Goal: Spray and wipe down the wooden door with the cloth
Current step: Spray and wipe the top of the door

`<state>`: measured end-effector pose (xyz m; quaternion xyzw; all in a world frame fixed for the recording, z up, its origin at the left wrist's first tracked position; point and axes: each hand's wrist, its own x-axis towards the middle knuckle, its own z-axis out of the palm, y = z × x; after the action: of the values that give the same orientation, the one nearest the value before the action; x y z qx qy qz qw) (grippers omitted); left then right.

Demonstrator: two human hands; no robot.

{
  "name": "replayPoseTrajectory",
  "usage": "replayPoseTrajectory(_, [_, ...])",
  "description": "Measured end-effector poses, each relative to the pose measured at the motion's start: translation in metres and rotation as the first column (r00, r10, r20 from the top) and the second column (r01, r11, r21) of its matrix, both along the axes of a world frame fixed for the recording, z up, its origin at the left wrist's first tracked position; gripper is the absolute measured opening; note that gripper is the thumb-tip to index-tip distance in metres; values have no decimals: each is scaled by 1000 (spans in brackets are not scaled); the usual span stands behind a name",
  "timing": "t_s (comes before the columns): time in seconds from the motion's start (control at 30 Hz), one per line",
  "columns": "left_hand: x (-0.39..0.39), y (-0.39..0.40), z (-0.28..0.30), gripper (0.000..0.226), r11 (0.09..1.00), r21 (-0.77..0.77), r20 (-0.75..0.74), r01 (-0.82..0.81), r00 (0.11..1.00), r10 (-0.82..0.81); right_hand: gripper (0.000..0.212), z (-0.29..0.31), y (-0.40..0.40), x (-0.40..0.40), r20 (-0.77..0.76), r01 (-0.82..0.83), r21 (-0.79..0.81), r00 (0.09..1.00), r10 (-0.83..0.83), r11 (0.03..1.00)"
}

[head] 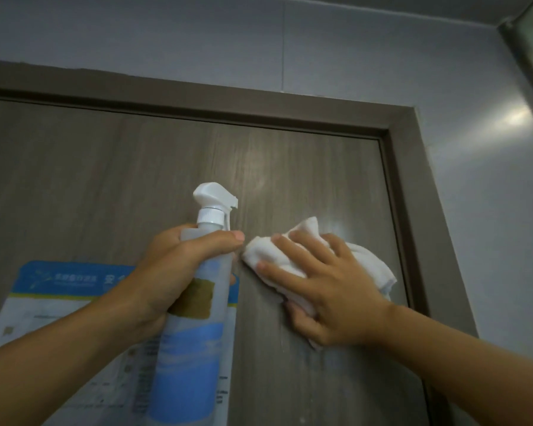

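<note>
Right hand [330,290] presses cloth [290,259] flat on door [305,167], fingers spread; unwiped panel lies above. Left hand [170,272] clamps upright spray bottle [197,318]; trigger probably untouched.

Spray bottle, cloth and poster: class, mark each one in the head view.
spray bottle [197,342], head view, blue lower body.
cloth [370,265], head view, bare fold beyond the fingers.
poster [65,281], head view, blue header band.
</note>
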<state>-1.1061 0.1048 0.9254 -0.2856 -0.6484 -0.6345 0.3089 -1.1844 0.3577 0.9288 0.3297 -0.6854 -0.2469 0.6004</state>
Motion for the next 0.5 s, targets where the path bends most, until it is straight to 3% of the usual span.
replayPoseTrajectory(0.1, [-7, -1, -1, 56, 1000, -20, -24, -22, 999, 21, 72, 12, 27, -3, 20, 0, -32, 1000, 0, 999])
replayPoseTrajectory(0.2, [-15, -11, -2, 63, 999, -32, -42, -30, 999, 28, 70, 37, 31, -5, -6, -45, -260, 999, 45, 964])
replayPoseTrajectory(0.37, [-28, -24, 0, 60, 997, -34, -58, 63, 996, -65, 59, 89, -9, -6, -104, -102, -652, 994, 44, 752])
replayPoseTrajectory(0.5, [-35, -23, -2, 47, 996, -69, -122, 65, 990, -73, 54, 117, -43, -11, -130, -132, -755, 990, 50, 642])
